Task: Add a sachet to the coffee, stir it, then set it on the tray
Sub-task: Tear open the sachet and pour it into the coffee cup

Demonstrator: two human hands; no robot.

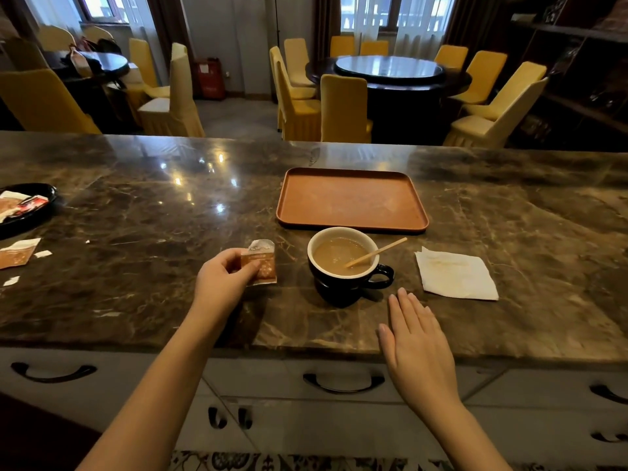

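Note:
A dark cup [343, 283] with a white inside holds milky coffee and stands on the marble counter, handle to the right. A wooden stir stick [377, 252] leans in it, pointing up to the right. My left hand [222, 283] pinches an orange sachet [263, 263] with a torn silver top, just left of the cup, low over the counter. My right hand [419, 338] lies flat with fingers apart near the counter's front edge, below and right of the cup, holding nothing. The empty brown tray [351, 200] sits directly behind the cup.
A white paper napkin [455, 275] lies right of the cup. A black dish [30, 207] with sachets sits at the far left, with a used sachet [17, 253] and torn scraps in front of it. Drawers with dark handles run below the counter.

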